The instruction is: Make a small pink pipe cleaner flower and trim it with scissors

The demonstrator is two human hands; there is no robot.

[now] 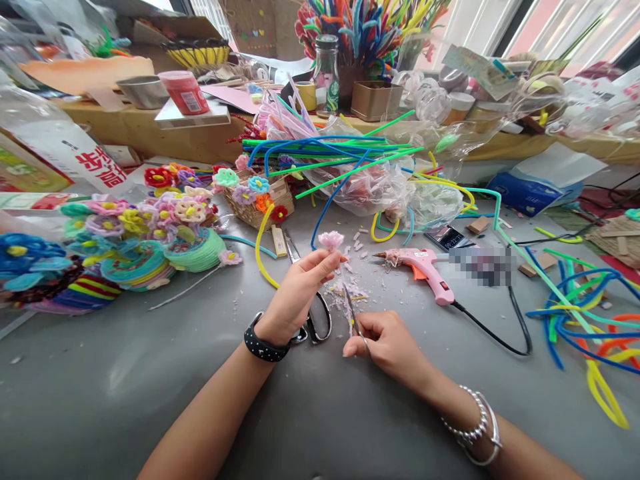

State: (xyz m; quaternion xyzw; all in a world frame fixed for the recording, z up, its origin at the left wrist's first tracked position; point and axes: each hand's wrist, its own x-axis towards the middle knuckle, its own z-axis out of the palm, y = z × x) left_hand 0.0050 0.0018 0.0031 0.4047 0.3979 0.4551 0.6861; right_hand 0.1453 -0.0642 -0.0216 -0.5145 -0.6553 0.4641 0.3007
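Near the middle of the grey table, my left hand point(305, 280) is closed in a pinch on a pale pink fuzzy flower point(331, 241), which looks made of pipe cleaner. Below and to its right, my right hand point(390, 343) grips a small pair of scissors point(349, 303), blades pointing up toward the flower. Whether the blades are parted I cannot make out. Pink fluff clippings point(343, 291) lie scattered beneath and around the flower. Larger scissors with black handles point(324, 327) rest on the table, partly hidden behind my left hand and wrist.
A pink glue gun point(420, 262) with a black cord lies to the right, beside a phone point(445, 238). Loose colored pipe cleaners point(575, 313) spread at far right. Flower-filled pots point(195, 250) stand left. Behind are a pipe cleaner bundle point(330, 148) and a cluttered shelf point(280, 130).
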